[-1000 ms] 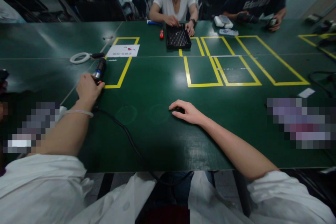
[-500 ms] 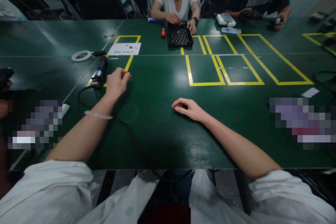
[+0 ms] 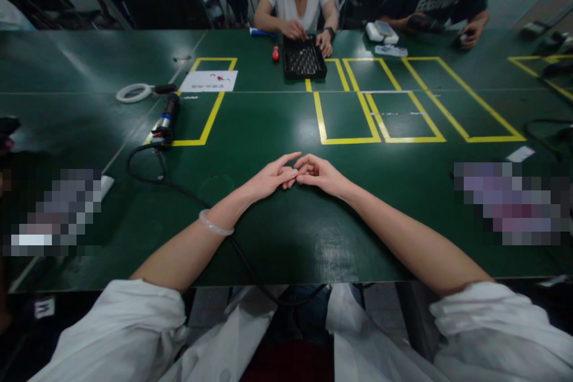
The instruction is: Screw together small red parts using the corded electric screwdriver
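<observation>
My left hand [image 3: 274,176] and my right hand [image 3: 323,175] meet over the green table [image 3: 277,239], fingertips against fingertips. The left index finger points out, while its thumb presses toward the curled fingers. On the right, thumb and fingers come together in a pinch. A tiny reddish spot shows where the fingertips join; what it belongs to is too small to make out. Left of my hands lies a black cylindrical power tool with a blue band [image 3: 166,116], inside a yellow tape outline. Its black cable [image 3: 190,194] passes under my left forearm.
Beyond the tool are a white sheet [image 3: 208,80] and a white coil [image 3: 133,93]. Across the table a person's hands work at a black tray [image 3: 305,71], beside a red-handled tool [image 3: 276,52]. Yellow tape rectangles [image 3: 351,141] mark the right side. Blurred-out objects flank both forearms.
My left hand has moved right and nearer to me, from beside the power tool to my right hand's fingertips. The right hand has stayed almost in place.
</observation>
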`<move>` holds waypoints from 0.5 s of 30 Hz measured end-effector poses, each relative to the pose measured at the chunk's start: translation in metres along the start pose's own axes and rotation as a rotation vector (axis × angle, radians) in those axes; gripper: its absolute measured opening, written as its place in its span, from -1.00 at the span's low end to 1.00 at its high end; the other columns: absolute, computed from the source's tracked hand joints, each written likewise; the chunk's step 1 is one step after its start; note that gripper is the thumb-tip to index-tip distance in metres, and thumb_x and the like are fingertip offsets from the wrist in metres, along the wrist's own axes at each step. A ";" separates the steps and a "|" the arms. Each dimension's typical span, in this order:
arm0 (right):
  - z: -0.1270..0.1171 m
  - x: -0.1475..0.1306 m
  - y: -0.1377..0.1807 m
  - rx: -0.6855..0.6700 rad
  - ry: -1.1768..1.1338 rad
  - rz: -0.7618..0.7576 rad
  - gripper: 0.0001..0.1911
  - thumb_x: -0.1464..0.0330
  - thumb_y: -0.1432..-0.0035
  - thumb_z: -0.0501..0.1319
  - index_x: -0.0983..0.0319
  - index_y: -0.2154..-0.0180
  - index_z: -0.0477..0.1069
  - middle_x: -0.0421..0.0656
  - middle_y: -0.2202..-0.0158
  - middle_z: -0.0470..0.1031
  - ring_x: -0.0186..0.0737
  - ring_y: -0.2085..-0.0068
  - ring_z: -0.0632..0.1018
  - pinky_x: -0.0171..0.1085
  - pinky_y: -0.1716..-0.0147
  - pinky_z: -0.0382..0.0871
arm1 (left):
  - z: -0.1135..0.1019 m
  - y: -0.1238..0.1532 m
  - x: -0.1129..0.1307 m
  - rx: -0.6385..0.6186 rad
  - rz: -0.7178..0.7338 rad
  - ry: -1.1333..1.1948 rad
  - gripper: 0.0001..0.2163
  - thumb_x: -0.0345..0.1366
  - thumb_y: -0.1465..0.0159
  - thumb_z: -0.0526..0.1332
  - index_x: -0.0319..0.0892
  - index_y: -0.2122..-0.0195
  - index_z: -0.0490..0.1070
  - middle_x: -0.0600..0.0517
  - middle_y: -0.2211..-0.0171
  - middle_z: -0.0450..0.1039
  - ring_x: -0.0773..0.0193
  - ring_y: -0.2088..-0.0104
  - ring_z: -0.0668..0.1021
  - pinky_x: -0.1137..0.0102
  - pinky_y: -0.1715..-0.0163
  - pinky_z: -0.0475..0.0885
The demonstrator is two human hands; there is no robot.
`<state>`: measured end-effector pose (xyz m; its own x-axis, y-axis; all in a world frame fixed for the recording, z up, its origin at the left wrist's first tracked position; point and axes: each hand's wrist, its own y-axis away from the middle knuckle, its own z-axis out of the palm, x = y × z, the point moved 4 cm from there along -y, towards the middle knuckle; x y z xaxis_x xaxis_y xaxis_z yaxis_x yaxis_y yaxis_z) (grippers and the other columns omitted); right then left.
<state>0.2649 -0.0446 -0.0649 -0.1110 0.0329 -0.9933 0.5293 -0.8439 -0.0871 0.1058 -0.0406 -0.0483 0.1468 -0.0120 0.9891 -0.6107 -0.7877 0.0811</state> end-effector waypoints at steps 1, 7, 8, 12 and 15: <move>0.001 0.000 0.000 -0.009 0.010 -0.004 -0.65 0.22 -0.07 0.40 0.22 0.20 0.34 -0.23 0.37 0.57 -0.30 0.33 0.57 -0.28 0.24 0.40 | 0.000 0.000 0.000 -0.008 0.000 -0.001 -0.31 -0.12 -0.32 0.23 -0.33 -0.38 0.05 0.09 0.51 0.37 0.38 0.48 0.39 0.47 0.42 0.28; 0.004 0.001 0.005 0.115 0.114 -0.059 -0.68 0.19 -0.08 0.38 0.20 0.24 0.35 -0.25 0.39 0.49 -0.33 0.39 0.49 -0.29 0.31 0.37 | -0.002 -0.002 -0.006 0.109 -0.026 0.088 -0.50 -0.08 -0.34 0.19 -0.31 -0.19 0.27 0.01 0.40 0.46 0.33 0.40 0.51 0.39 0.29 0.42; 0.004 0.001 0.006 0.144 0.126 -0.072 -0.68 0.18 -0.08 0.38 0.20 0.25 0.34 -0.25 0.39 0.47 -0.34 0.40 0.48 -0.29 0.33 0.37 | -0.003 -0.002 -0.008 0.137 -0.033 0.109 -0.56 -0.07 -0.33 0.19 -0.29 -0.10 0.32 -0.01 0.37 0.47 0.32 0.39 0.53 0.38 0.28 0.44; 0.004 0.002 0.009 0.207 0.185 -0.091 -0.66 0.15 -0.07 0.36 0.19 0.24 0.34 -0.24 0.38 0.45 -0.34 0.40 0.45 -0.29 0.34 0.37 | -0.005 -0.001 -0.009 0.166 -0.024 0.106 -0.67 -0.06 -0.28 0.23 -0.26 0.14 0.36 -0.02 0.33 0.47 0.34 0.38 0.54 0.40 0.28 0.45; 0.003 0.002 0.010 0.231 0.204 -0.100 -0.67 0.15 -0.08 0.35 0.19 0.24 0.34 -0.22 0.36 0.47 -0.33 0.38 0.46 -0.29 0.35 0.37 | -0.003 0.001 -0.005 0.132 0.011 0.063 -0.67 -0.12 -0.22 0.31 -0.26 0.15 0.36 -0.02 0.29 0.47 0.35 0.35 0.53 0.40 0.26 0.44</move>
<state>0.2677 -0.0544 -0.0677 0.0303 0.2090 -0.9774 0.3165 -0.9296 -0.1890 0.1018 -0.0391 -0.0527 0.0893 0.0142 0.9959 -0.5035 -0.8621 0.0574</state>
